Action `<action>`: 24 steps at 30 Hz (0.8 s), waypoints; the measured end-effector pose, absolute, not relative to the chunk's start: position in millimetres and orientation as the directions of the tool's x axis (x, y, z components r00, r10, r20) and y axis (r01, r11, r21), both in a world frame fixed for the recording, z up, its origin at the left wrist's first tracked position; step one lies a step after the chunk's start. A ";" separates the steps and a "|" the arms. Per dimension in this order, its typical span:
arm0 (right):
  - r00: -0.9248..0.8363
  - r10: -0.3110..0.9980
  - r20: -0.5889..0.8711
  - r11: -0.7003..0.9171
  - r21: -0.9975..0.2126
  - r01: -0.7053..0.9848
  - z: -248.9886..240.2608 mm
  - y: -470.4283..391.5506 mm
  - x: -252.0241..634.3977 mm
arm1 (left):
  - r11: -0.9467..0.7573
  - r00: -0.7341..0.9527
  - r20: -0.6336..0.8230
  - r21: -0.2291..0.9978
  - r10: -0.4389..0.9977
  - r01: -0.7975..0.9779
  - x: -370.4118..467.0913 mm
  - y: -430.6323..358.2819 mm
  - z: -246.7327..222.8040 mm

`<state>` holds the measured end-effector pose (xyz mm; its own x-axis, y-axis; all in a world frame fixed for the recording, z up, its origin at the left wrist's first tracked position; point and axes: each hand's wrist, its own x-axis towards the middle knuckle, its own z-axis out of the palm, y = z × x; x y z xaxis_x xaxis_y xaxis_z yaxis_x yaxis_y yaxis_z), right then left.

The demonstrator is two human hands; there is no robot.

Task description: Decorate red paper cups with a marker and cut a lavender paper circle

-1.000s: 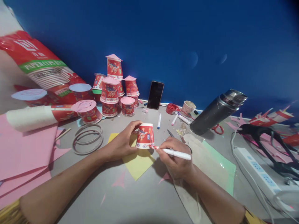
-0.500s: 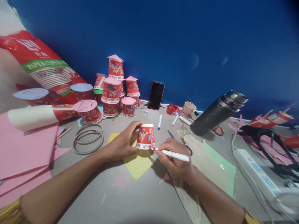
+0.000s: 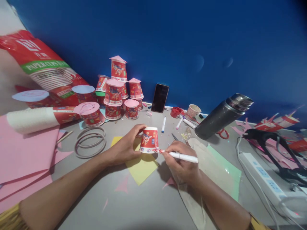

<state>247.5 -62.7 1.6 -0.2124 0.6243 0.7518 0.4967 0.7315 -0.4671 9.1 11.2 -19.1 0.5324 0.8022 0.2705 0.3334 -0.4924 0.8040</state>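
My left hand [image 3: 130,145] grips a red paper cup [image 3: 149,140] from its left side, thumb low and fingers round the back. The cup is upside down, its white patterned rim at the bottom, above a yellow sheet [image 3: 141,171]. A thin red-and-white strip [image 3: 160,150] reaches from the cup's lower right edge to the fingertips of my right hand [image 3: 179,159]; whether it is string or torn paper I cannot tell. That hand is closed, with a white marker [image 3: 184,157] lying through its fingers. Scissors [image 3: 174,137] lie behind it, partly hidden.
Stacked red cups with pink cone tops [image 3: 118,68] stand back left, beside a bag of paper cups [image 3: 48,67]. A phone [image 3: 160,98] leans on the blue wall. A dark flask [image 3: 223,115] and a power strip [image 3: 263,175] are right. Pink paper [image 3: 26,153] lies left.
My right hand has moved slightly right, away from the cup, with the marker. The red-and-white strip now spans a little more distance. My left hand and the cup stay nearly still.
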 end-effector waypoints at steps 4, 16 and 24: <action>-0.200 0.637 0.744 0.716 -0.476 0.511 3.7 -62.6 247.5 | -0.491 0.542 0.263 0.805 0.798 0.333 7.6 11.5 -19.8; -0.259 0.624 0.737 0.740 -0.451 0.499 0.6 -62.3 246.0 | -0.492 0.540 0.260 0.799 0.800 0.345 6.7 10.2 -18.4; -0.265 0.606 0.750 0.763 -0.453 0.462 1.8 -62.4 245.1 | -0.489 0.533 0.257 0.796 0.806 0.356 7.6 10.1 -18.0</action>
